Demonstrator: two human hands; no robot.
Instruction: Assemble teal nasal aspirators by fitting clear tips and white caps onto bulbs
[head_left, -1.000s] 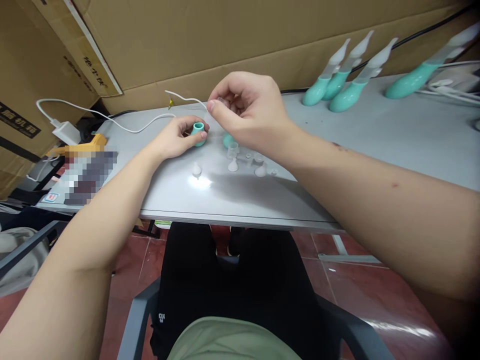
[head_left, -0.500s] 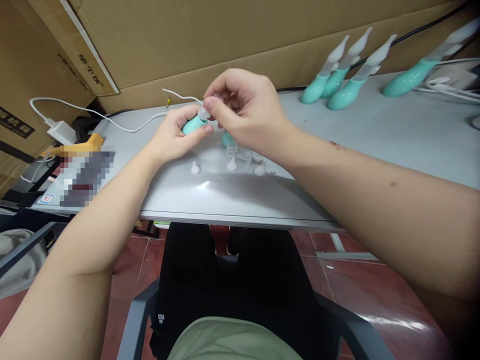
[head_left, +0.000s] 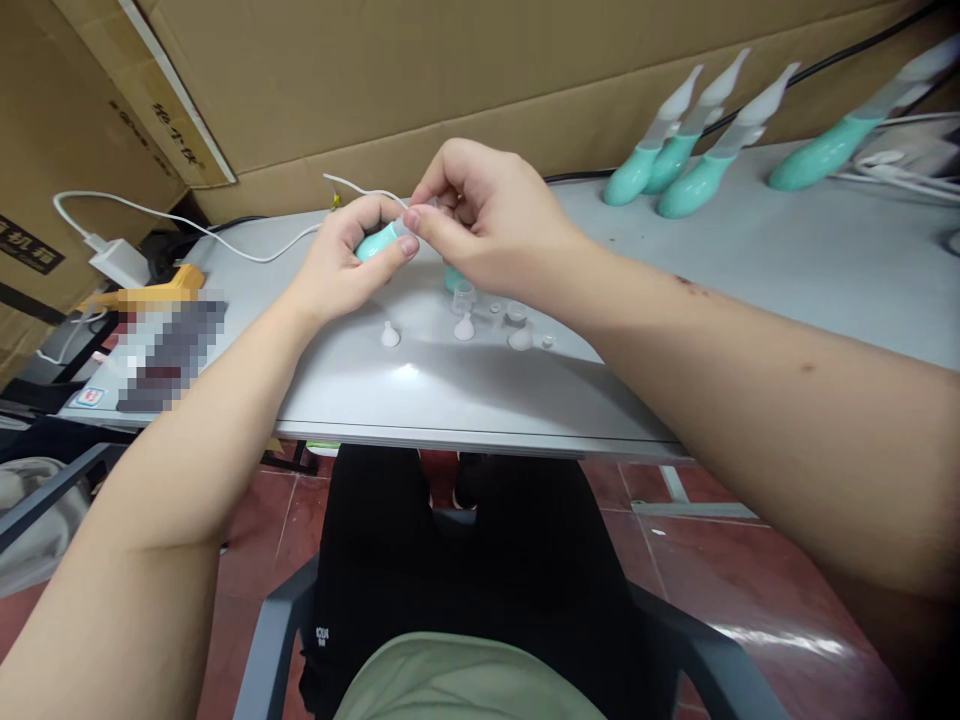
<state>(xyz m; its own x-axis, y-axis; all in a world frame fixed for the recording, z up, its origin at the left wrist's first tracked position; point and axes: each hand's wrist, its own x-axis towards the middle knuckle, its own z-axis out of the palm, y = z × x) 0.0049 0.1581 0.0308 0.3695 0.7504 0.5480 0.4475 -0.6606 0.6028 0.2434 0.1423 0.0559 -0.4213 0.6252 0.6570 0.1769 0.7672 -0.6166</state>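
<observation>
Table point(head_left: 750, 280): grey, bearing small clear parts point(head_left: 491, 322) just beneath the hands.
Right hand point(head_left: 495, 225): fingers pinched together on a clear tip, mostly hidden.
Left hand point(head_left: 345, 265): fingers closed around the teal piece.
Teal piece point(head_left: 375, 243): held above the table, touching the right fingertips.

— Left hand point(head_left: 349, 262)?
— Forearm bare, reaching forward from the lower left, wrist slightly raised. Fingers curl inward with the thumb pressed across the front; the grip is closed.

— Right hand point(head_left: 487, 222)?
— Forearm bare, entering from the lower right and crossing toward centre. Hand arched, knuckles up, thumb and forefinger pinched together at the tips. The pinch meets the left thumb; the two hands touch there.
</observation>
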